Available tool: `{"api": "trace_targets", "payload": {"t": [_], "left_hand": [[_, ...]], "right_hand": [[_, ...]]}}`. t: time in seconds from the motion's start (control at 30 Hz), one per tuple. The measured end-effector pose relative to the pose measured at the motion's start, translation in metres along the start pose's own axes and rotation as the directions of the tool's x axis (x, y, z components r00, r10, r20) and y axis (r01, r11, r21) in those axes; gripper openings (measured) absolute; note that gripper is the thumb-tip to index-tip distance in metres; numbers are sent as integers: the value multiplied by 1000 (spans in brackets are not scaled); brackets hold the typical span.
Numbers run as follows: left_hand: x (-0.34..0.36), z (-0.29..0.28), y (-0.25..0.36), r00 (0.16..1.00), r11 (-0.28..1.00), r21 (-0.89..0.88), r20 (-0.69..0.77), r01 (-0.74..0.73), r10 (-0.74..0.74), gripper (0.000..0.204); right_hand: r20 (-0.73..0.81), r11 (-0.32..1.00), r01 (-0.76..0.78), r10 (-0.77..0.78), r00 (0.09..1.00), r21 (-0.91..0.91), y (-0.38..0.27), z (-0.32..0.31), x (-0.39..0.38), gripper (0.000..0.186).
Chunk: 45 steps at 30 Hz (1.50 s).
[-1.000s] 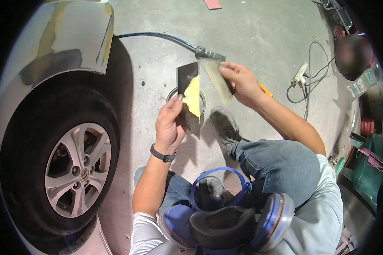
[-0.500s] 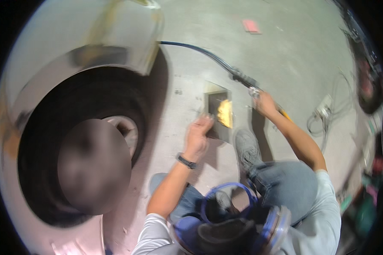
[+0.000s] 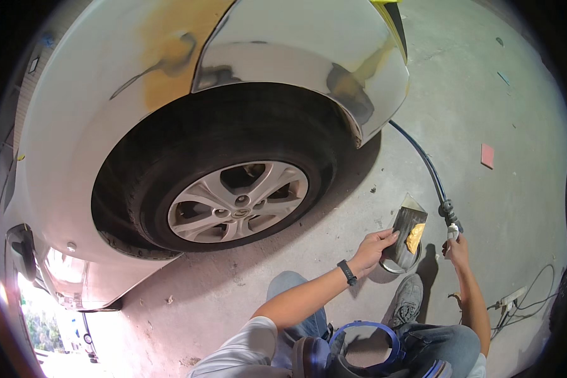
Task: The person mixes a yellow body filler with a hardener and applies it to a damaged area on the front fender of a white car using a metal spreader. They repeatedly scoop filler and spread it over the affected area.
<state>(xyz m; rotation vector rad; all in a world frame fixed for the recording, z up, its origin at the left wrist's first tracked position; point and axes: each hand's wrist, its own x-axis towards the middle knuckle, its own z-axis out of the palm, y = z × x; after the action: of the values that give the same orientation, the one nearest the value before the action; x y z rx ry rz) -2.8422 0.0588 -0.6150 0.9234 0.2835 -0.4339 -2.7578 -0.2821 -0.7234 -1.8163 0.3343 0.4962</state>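
My left hand (image 3: 373, 247) grips the left edge of a flat dark mixing plate (image 3: 402, 238) with a lump of yellow body filler (image 3: 414, 238) on its right side. Under the plate's near end the silvery rim of a round tin (image 3: 398, 271) shows; whether they touch is unclear. To the right, my right hand (image 3: 458, 249) is closed around a small whitish object (image 3: 452, 231), whose kind I cannot make out. Just beyond this hand lies the dark fitting (image 3: 448, 209) at the end of a hose (image 3: 422, 151).
A white car's wheel (image 3: 239, 201) and its arch, with sanded, yellow-patched panels (image 3: 170, 57), fill the left. A pink pad (image 3: 487, 155) lies on the floor at the right, cables and a power strip (image 3: 512, 297) nearer. My shoe (image 3: 408, 301) stands close to the tin.
The view has swung left, bringing the whole wheel and more of the car into sight. My left hand still holds the plate with filler. A whitish object now shows in my right hand.
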Motion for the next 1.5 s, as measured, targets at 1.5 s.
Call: {"api": "trace_targets", "payload": {"t": [1.5], "left_hand": [[-43,71,49,993,977,-182,22,-109,115,33]], "right_hand": [[396,342,676,-607,689,-653,-253,22,-168,29]]}}
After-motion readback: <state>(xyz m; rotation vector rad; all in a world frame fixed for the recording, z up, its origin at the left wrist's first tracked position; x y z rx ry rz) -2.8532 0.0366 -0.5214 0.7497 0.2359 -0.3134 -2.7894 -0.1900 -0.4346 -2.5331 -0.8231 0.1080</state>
